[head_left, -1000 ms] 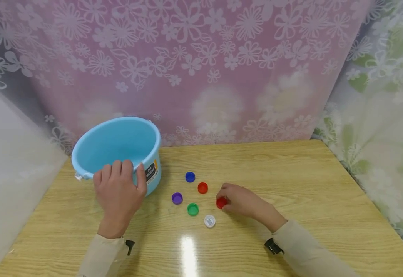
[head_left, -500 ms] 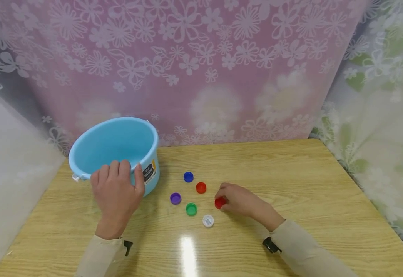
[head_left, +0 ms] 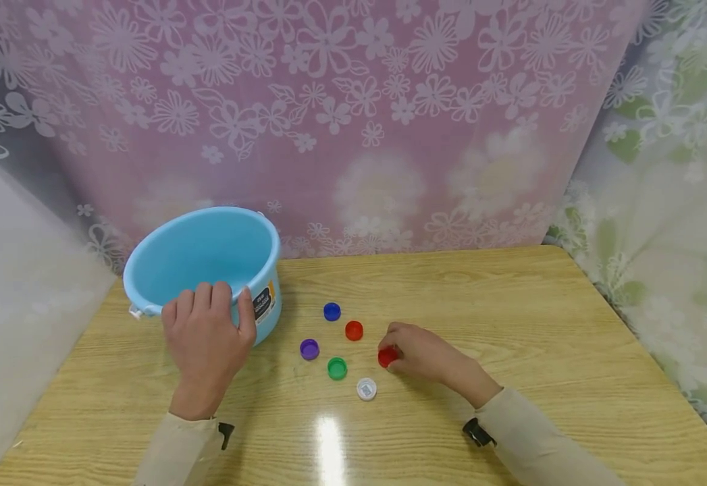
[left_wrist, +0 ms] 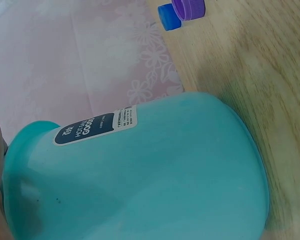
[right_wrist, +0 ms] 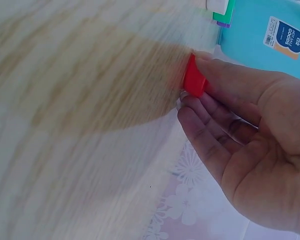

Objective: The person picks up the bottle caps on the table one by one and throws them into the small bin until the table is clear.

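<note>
At the left of the table stands a light blue bucket (head_left: 207, 243), its near rim gripped by my left hand (head_left: 208, 337), fingers over the edge and thumb on the outside. My right hand (head_left: 426, 352) pinches a red bottle cap (head_left: 386, 357) between thumb and fingers at the table top; the right wrist view shows this red cap (right_wrist: 194, 77) held on its edge sides. Left of that hand lie a second red cap (head_left: 354, 330), a blue cap (head_left: 331, 311), a purple cap (head_left: 309, 349), a green cap (head_left: 337, 368) and a white cap (head_left: 367, 389).
The wood-grain table (head_left: 475, 283) meets a pink flowered curtain (head_left: 353, 135) at its back edge. A pale green-and-white flowered cloth (head_left: 669, 223) hangs along the right side. A bright reflection lies on the table near the front.
</note>
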`<state>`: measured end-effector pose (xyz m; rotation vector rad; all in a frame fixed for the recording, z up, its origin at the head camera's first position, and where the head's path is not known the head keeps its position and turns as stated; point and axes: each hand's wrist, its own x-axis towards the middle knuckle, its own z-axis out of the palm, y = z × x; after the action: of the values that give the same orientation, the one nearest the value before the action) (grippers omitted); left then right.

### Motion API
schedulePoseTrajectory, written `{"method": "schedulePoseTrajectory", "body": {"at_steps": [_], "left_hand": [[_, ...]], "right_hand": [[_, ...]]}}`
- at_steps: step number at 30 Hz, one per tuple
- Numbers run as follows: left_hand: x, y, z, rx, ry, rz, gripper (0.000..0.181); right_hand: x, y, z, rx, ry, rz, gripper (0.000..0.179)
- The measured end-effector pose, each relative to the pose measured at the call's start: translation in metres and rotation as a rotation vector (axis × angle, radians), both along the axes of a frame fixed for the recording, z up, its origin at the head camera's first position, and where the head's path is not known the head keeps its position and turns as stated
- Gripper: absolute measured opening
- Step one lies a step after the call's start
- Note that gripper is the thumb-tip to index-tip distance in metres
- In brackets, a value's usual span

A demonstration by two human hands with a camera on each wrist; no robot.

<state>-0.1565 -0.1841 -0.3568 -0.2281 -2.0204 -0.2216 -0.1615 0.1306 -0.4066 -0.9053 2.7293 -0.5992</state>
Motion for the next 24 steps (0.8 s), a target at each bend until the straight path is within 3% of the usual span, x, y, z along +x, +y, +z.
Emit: {"method": "schedulePoseTrajectory", "body": {"at_steps": [24], "left_hand": [[0.0009,0.0015,-0.0003,0.011,0.006,0.003,0.036]], "right_hand": [[0.0018,0.0021,-0.0026,0.001,0.020,-0.001,0.022]]}}
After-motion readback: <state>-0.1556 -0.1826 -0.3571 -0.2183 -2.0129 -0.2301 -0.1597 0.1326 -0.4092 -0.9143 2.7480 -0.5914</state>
